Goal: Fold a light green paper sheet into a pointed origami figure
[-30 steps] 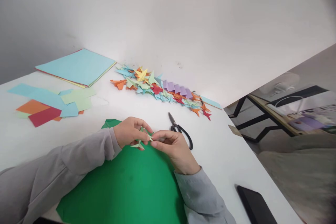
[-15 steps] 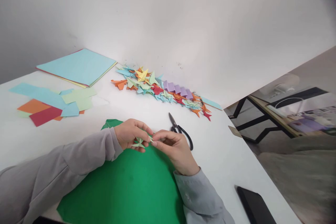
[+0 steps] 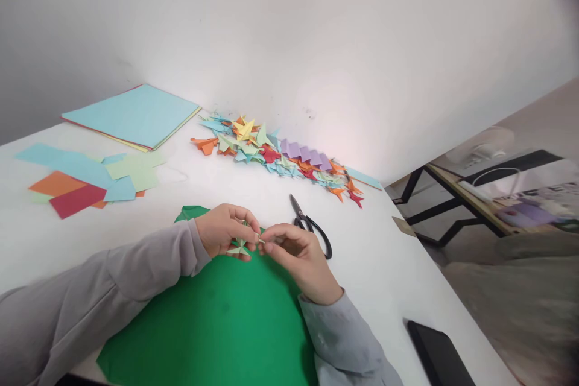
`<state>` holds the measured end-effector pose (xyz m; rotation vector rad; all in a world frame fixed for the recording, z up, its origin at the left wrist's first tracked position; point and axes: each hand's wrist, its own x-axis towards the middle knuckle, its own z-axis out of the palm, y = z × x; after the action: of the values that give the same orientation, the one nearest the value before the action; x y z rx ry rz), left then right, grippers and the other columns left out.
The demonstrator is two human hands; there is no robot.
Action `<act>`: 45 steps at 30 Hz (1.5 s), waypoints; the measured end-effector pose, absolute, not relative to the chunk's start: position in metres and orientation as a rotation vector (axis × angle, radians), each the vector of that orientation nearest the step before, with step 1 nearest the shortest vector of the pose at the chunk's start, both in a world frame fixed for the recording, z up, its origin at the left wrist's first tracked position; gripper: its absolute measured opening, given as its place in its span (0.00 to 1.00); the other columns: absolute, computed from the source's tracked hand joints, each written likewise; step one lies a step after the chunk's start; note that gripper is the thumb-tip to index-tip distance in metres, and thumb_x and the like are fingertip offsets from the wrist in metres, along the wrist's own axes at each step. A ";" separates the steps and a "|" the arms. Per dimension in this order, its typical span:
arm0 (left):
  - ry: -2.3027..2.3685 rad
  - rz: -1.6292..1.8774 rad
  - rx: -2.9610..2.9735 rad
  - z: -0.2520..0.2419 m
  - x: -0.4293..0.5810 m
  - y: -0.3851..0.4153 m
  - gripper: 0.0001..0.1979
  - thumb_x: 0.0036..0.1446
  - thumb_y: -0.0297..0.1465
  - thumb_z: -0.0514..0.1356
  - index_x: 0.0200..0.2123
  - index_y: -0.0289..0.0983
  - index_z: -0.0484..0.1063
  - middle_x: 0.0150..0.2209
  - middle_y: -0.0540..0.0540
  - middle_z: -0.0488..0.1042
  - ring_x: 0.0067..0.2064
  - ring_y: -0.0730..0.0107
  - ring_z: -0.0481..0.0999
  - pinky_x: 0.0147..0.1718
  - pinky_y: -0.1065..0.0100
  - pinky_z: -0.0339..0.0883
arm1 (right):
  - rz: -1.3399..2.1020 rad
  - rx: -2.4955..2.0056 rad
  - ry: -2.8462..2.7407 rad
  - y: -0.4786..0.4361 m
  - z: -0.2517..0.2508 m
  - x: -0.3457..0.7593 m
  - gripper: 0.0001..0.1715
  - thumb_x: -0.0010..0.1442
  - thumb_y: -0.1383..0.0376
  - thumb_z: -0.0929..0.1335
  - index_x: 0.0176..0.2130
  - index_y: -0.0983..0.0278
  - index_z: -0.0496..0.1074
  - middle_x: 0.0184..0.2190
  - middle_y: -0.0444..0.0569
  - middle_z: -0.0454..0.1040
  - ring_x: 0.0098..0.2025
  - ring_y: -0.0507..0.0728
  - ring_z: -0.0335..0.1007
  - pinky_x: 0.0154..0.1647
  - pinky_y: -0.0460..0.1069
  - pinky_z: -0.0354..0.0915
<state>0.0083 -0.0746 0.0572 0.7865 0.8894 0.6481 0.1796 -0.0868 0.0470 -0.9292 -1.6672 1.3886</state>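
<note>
A small light green origami crane [image 3: 239, 248] with pointed tips is held over a green cloth [image 3: 217, 313]. My left hand [image 3: 228, 230] is closed on its body from the left, with some points sticking out below the fingers. From the right, the thumb and forefinger of my right hand [image 3: 301, 256] pinch a thin tip of the same paper. The fingertips of both hands meet there, and part of the crane is hidden by them. Just behind my right hand lie black-handled scissors [image 3: 306, 217], blades pointing away.
A long heap of coloured folded paper figures [image 3: 271, 154] lies along the wall. At the left are loose paper pieces [image 3: 81, 190] and a stack of larger sheets [image 3: 136, 114]. A black phone [image 3: 438, 353] rests near the table's right edge.
My right fingertips have shifted slightly left, closer to the left ones, and the pinched tip has turned a little. Everything else stays put.
</note>
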 end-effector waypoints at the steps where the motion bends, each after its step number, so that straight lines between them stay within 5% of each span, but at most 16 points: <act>1: 0.868 0.658 0.788 0.056 0.008 -0.075 0.09 0.32 0.24 0.65 0.21 0.33 0.68 0.16 0.50 0.70 0.20 0.74 0.69 0.22 0.69 0.64 | 1.389 -0.919 -1.664 -0.087 0.047 0.180 0.05 0.50 0.65 0.70 0.31 0.62 0.74 0.25 0.46 0.75 0.28 0.53 0.69 0.31 0.49 0.65; 18: 0.827 0.643 0.730 0.061 0.010 -0.075 0.08 0.35 0.27 0.65 0.18 0.32 0.67 0.15 0.47 0.69 0.20 0.73 0.69 0.22 0.68 0.65 | 1.519 -0.811 -1.619 -0.087 0.049 0.178 0.03 0.50 0.67 0.70 0.30 0.63 0.75 0.25 0.46 0.75 0.30 0.54 0.71 0.34 0.51 0.66; 27: 0.881 0.677 0.817 0.058 0.014 -0.079 0.06 0.31 0.21 0.57 0.19 0.33 0.65 0.14 0.50 0.68 0.18 0.72 0.69 0.19 0.69 0.64 | 1.389 -0.866 -1.669 -0.086 0.049 0.179 0.01 0.49 0.68 0.70 0.27 0.63 0.75 0.24 0.45 0.73 0.28 0.52 0.68 0.30 0.47 0.63; 45: 0.943 0.713 0.818 0.057 0.014 -0.077 0.05 0.31 0.21 0.58 0.17 0.34 0.65 0.12 0.51 0.67 0.17 0.74 0.66 0.16 0.71 0.64 | 1.179 -0.900 -1.865 -0.086 0.047 0.180 0.02 0.51 0.69 0.69 0.29 0.63 0.73 0.26 0.46 0.72 0.29 0.53 0.67 0.31 0.49 0.64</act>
<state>0.0141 -0.0772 0.0567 0.8180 0.9427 0.7127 0.1803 -0.0861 0.0469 -0.9000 -1.8654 1.1786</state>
